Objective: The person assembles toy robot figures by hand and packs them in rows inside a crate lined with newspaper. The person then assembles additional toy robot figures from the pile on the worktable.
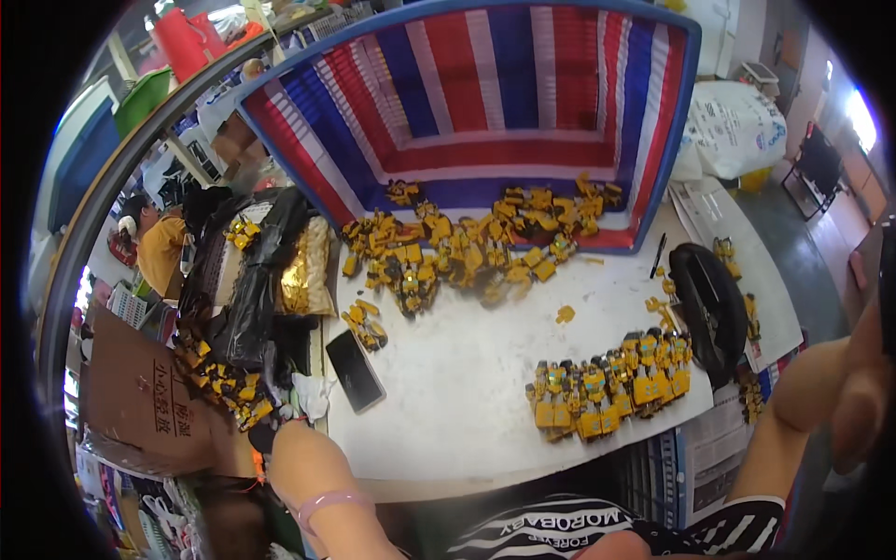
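Observation:
My left hand [297, 455], with a pink bangle [334, 504] at its wrist, hangs beside the table's left edge. Its fingers are hidden, next to several yellow toy robots [229, 387] beside a brown carton. At the far right my right arm is bent and raised, and my right hand [859, 411] is a blur close to the camera; whether it holds anything does not show. A row of yellow toy robots [611, 383] stands at the table's front right. More yellow toy robots [448, 247] spill in a heap from a striped, blue-rimmed bin [523, 154] tipped toward me.
A dark phone [355, 371] lies on the white table [448, 401]. To the right are a black pouch [707, 308], a black pen [659, 257] and small yellow parts. Black plastic bags [257, 289] and the brown carton [140, 401] crowd the left. A person in mustard clothing [161, 252] is beyond.

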`<act>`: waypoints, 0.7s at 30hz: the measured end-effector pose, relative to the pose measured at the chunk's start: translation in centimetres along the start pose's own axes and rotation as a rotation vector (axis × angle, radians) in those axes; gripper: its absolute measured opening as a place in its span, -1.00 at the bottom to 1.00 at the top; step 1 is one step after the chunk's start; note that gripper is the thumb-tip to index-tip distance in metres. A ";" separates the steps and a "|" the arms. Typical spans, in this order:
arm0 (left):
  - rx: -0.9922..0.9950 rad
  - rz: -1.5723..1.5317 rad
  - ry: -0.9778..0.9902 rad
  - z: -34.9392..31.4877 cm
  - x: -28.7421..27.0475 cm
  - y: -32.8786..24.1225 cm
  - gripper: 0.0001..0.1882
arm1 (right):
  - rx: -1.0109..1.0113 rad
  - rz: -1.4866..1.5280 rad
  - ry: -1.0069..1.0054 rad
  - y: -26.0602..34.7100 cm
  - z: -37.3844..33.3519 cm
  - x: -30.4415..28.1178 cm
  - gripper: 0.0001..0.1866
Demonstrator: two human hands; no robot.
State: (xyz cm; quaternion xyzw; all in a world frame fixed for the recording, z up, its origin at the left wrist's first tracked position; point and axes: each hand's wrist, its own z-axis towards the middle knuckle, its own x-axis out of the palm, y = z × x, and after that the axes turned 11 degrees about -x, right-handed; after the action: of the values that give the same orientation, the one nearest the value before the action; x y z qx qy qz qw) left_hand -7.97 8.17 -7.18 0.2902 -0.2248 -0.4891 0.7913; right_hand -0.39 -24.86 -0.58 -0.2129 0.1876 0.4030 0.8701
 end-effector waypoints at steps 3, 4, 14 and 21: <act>-0.023 0.329 0.092 -1.0 -0.2 -0.8 -0.60 | 0.023 -0.025 0.038 0.2 0.5 0.8 -0.66; 0.169 0.215 -0.084 -0.9 0.7 1.0 -0.58 | 0.022 -0.008 0.041 0.6 0.9 1.9 -0.65; 0.338 -0.549 -0.052 -9.7 7.0 0.9 -0.79 | 0.388 0.095 0.568 -8.7 -9.0 14.9 -0.56; -0.646 -0.495 0.571 -7.9 4.5 8.0 -0.80 | 0.683 0.095 0.727 -12.4 -14.5 22.4 -0.47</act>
State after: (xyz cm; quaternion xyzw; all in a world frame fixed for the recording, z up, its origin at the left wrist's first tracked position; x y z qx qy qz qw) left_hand 4.11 8.77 -7.16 0.1973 0.2393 -0.6081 0.7308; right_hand 20.59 -25.75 -21.17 -0.0340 0.6093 0.2575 0.7492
